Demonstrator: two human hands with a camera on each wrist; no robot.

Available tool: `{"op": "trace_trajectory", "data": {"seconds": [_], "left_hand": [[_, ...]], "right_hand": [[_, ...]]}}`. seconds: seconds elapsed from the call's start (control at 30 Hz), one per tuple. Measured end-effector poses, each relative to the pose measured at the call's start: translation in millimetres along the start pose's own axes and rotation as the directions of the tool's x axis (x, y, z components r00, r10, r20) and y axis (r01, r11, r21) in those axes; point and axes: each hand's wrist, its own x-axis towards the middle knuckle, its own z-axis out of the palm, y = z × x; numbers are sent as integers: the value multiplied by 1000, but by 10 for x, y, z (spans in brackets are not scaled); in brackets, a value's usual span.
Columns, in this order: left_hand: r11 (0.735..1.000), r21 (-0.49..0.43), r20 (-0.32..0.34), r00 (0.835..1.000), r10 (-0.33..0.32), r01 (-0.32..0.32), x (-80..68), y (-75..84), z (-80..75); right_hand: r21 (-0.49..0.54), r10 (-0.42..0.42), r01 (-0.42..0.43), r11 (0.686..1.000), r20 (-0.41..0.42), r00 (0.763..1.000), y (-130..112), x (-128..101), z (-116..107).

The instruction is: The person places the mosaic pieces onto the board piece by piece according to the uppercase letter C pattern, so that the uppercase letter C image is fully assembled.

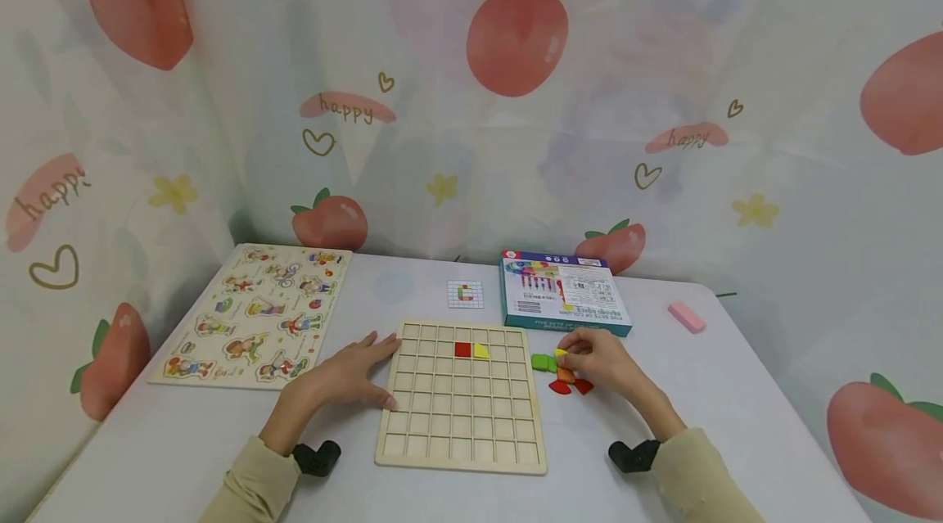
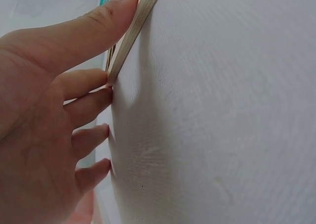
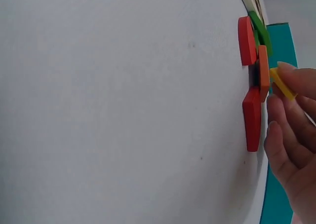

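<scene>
Wooden grid board is steadied at its left edge by the left hand, fingers straight and flat, nothing gripped. A small yellow piece is pinched by the right hand just right of the board, above a cluster of loose pieces. Step judged: piece pickup; next, a free cell beside the red tile and yellow tile must be matched. Only the right wrist view shows the pinch clearly; only the head view shows the filled cells, pattern card and box.
</scene>
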Motion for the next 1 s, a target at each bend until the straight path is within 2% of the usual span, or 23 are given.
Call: {"op": "trace_trajectory", "data": {"seconds": [0.23,0.37,0.8,1.0], "left_hand": [[1000,3,-1,1000,-11,11,-4,-7,2],[1000,8,3,1000,-5,5,-13,2,0],[1000,3,7,1000,-8,8,-15,-5,3],[1000,6,1,1000,-11,11,13,-26,10]], "right_hand": [[133,-55,56,990,-10,998,-69,4,8],[186,-51,49,981,6,999,-127,12,29],[205,-58,50,977,30,998,-331,63,135],[182,-107,97,979,47,993,-429,138,213]]}}
